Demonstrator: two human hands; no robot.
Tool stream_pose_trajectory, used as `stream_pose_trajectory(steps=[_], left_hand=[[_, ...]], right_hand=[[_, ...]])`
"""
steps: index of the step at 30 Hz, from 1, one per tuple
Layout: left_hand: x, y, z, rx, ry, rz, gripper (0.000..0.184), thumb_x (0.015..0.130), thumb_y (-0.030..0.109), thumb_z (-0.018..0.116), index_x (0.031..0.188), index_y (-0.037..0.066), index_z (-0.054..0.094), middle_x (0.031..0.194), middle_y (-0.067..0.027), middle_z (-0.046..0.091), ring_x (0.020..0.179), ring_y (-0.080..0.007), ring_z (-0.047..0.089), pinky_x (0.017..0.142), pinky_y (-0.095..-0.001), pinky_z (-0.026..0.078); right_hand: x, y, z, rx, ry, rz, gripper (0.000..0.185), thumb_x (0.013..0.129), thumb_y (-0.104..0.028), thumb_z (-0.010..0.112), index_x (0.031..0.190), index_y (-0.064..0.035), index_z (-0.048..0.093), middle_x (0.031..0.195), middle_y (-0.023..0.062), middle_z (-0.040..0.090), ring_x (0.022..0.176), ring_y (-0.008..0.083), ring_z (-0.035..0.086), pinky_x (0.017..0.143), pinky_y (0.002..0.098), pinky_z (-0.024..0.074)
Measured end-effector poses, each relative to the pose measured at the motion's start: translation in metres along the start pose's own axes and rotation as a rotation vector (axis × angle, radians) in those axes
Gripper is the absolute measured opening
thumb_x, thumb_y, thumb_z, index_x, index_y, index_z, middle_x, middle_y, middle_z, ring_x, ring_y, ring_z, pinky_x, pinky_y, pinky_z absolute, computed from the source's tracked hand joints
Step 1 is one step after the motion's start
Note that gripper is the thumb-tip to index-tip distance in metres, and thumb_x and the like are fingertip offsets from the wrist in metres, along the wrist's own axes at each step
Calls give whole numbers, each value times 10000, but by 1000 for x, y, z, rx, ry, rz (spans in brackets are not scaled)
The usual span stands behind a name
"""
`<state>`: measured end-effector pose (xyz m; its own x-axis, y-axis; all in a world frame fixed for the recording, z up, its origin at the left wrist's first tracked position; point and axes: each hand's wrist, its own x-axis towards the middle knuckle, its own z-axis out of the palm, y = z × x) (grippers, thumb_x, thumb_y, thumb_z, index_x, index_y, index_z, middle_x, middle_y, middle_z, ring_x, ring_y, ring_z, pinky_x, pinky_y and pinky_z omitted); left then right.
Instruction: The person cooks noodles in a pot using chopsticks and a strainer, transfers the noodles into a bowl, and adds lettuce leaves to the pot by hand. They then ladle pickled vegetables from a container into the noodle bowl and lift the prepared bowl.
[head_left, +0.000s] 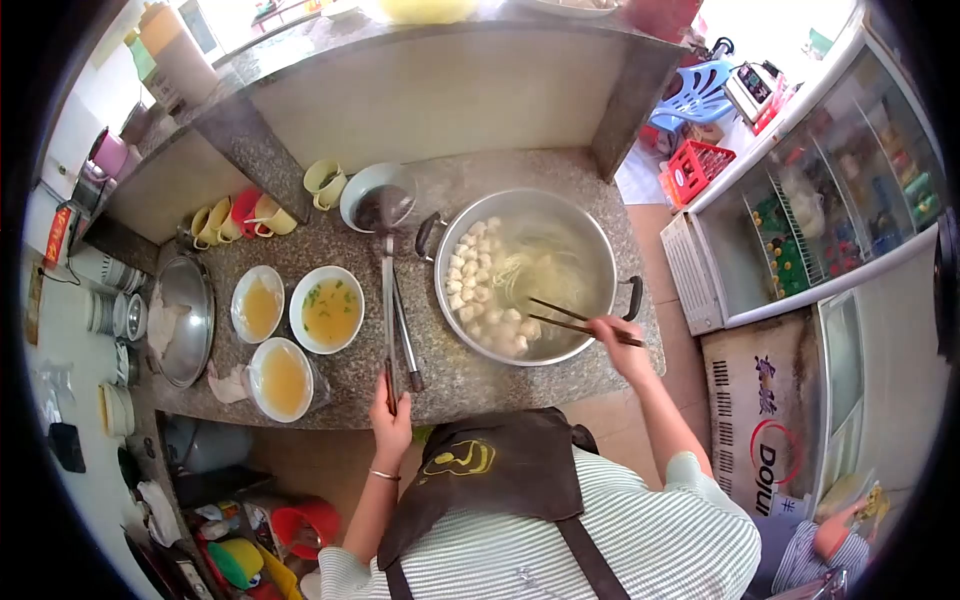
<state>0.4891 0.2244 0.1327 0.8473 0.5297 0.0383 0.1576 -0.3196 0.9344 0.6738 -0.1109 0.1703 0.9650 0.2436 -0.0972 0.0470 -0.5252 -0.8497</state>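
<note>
My right hand [621,343] grips a pair of dark chopsticks [562,314], their tips down in a wide metal pot [606,228]. In the pot's cloudy liquid, pale noodles [520,268] lie near the middle and several whitish balls [470,270] crowd the left side. My left hand [391,420] is closed around the long handle of a strainer [389,290], whose round head is over a pale bowl [357,190] at the back. Just right of that handle, a second metal-handled utensil [407,340] lies with its dark end toward me.
Left of the strainer stand a white bowl with broth and green bits [333,308] and two bowls of plain broth, one a front bowl [281,380]. Further left are a large metal lid [186,325] and several mugs [228,220]. A glass-door fridge [800,190] stands right.
</note>
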Motion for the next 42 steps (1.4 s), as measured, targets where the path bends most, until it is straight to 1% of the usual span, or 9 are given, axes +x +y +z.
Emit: stream_pose_trajectory(steps=[4, 9, 11, 13, 18, 23, 26, 37, 42], left_hand=[[-3, 37, 20, 36, -210, -68, 515, 822, 85, 542, 1289, -6, 345, 939, -66, 529, 744, -116, 480, 655, -254, 415], [21, 9, 66, 198, -416, 28, 555, 806, 107, 552, 1313, 76, 326, 800, -97, 528, 635, -165, 488, 596, -288, 416], [36, 21, 85, 207, -474, 75, 567, 817, 129, 533, 1328, 93, 290, 817, -137, 547, 674, -207, 535, 636, -320, 433], [46, 31, 99, 327, -643, -71, 552, 807, 151, 505, 1308, 66, 290, 1058, -254, 520, 976, -388, 512, 826, -432, 415], [55, 28, 118, 733, -725, -14, 537, 801, 113, 442, 1293, -28, 278, 1028, -299, 525, 936, -386, 542, 797, -439, 440], [77, 26, 119, 989, -932, 9, 516, 813, 136, 407, 1265, -79, 281, 904, -271, 577, 787, -339, 607, 694, -402, 496], [96, 50, 109, 566, -1140, -417, 320, 837, 87, 398, 1133, -25, 349, 792, -166, 575, 560, -199, 597, 436, -308, 491], [93, 16, 61, -737, -1080, -971, 297, 885, 148, 438, 1134, -9, 398, 831, -121, 571, 489, -104, 491, 382, -203, 408], [73, 35, 66, 36, -1055, -559, 341, 847, 115, 428, 1144, -42, 369, 752, -111, 575, 530, -140, 554, 414, -274, 461]], right_hand=[[65, 20, 56, -115, -33, -369, 117, 801, -95, 556, 873, -17, 605, 749, 180, 582, 645, 312, 566, 578, 351, 442], [128, 51, 38, -281, 105, -458, 106, 809, -91, 560, 862, -20, 619, 758, 169, 602, 641, 292, 589, 559, 327, 452], [127, 61, 21, -184, 130, -327, 114, 809, -119, 559, 850, -37, 628, 768, 166, 608, 665, 301, 594, 560, 343, 454], [110, 67, 5, -300, 194, -266, 135, 804, -153, 570, 837, -39, 633, 732, 149, 615, 650, 273, 605, 569, 334, 461], [33, 58, -16, -296, 124, 57, 167, 789, -171, 543, 821, -29, 624, 681, 170, 592, 657, 313, 591, 602, 364, 468], [-8, 79, -8, 571, 266, 249, 245, 863, -180, 501, 893, 37, 609, 775, 80, 622, 687, 138, 601, 640, 261, 507], [-18, 73, -23, 620, 308, 196, 266, 881, -205, 496, 934, 36, 597, 823, 103, 622, 733, 155, 607, 678, 268, 517], [-14, -23, -96, 360, 410, -21, 266, 871, -190, 502, 895, 48, 618, 762, 104, 632, 703, 147, 610, 644, 267, 496], [12, 46, -52, -175, 345, -143, 176, 806, -181, 579, 854, -18, 627, 671, 150, 592, 622, 173, 587, 580, 297, 454]])
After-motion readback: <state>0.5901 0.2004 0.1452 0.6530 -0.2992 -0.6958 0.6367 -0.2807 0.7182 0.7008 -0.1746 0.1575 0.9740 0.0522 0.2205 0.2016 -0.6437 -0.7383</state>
